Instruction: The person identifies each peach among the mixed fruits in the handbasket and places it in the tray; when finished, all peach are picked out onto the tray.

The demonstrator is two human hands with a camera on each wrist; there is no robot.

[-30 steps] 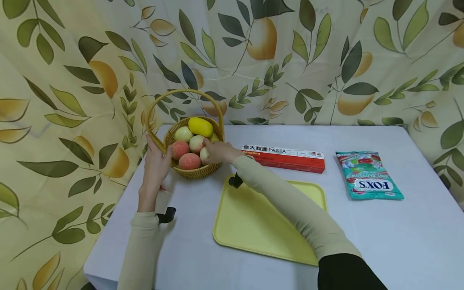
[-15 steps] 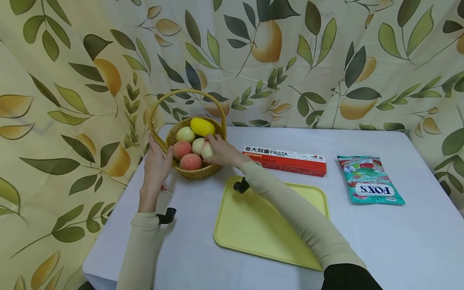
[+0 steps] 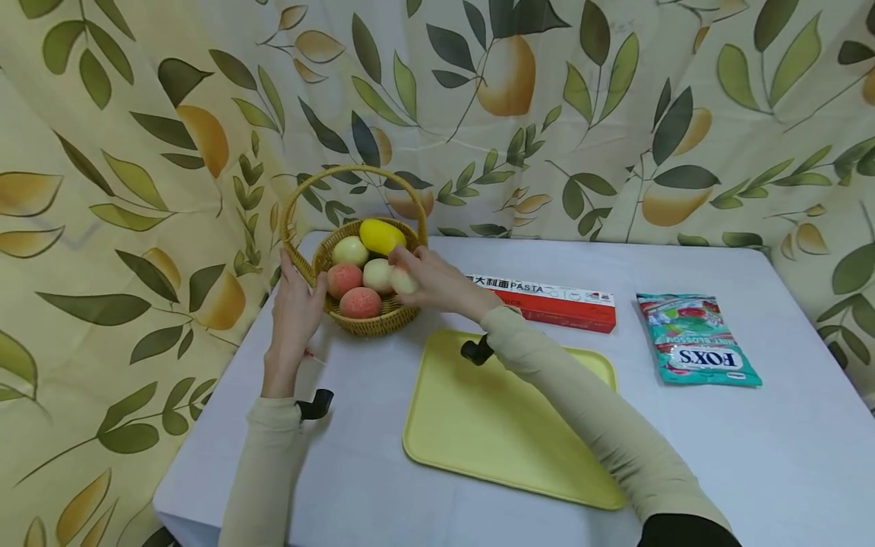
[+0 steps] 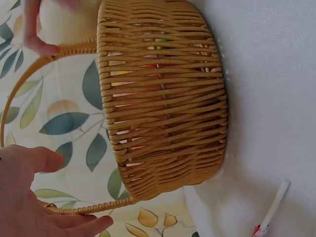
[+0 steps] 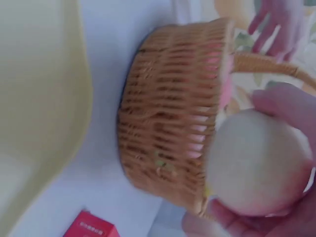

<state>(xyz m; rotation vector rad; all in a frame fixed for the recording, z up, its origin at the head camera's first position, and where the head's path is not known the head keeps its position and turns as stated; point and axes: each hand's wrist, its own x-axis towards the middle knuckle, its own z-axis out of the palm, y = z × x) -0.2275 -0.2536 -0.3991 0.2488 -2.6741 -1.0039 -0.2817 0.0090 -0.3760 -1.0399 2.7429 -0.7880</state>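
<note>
A wicker basket [image 3: 372, 327] with a tall hoop handle stands at the table's far left. My right hand [image 3: 444, 285] grips a pale peach with a pink blush [image 5: 256, 163] at the basket's right rim, thumb and fingers round it. In the basket lie two pinkish-red peaches [image 3: 360, 302], pale round fruits [image 3: 350, 251] and a yellow fruit [image 3: 381, 236]. At the basket's left side, my left hand [image 3: 294, 311] rests against the foot of the handle [image 4: 89, 208], fingers fairly straight and thumb held apart. The palm side is partly hidden in the head view.
A yellow tray [image 3: 492, 433] lies under my right forearm. Behind it is a red and white pasta box [image 3: 560, 308]. A teal FOX'S bag [image 3: 700, 339] lies at the right. A small white stick with a red end [image 4: 274, 207] lies near the basket. Patterned cloth hangs behind.
My right hand has drawn the pale peach up and to the right, from among the other fruit to the basket's rim. My left hand has stayed at the handle.
</note>
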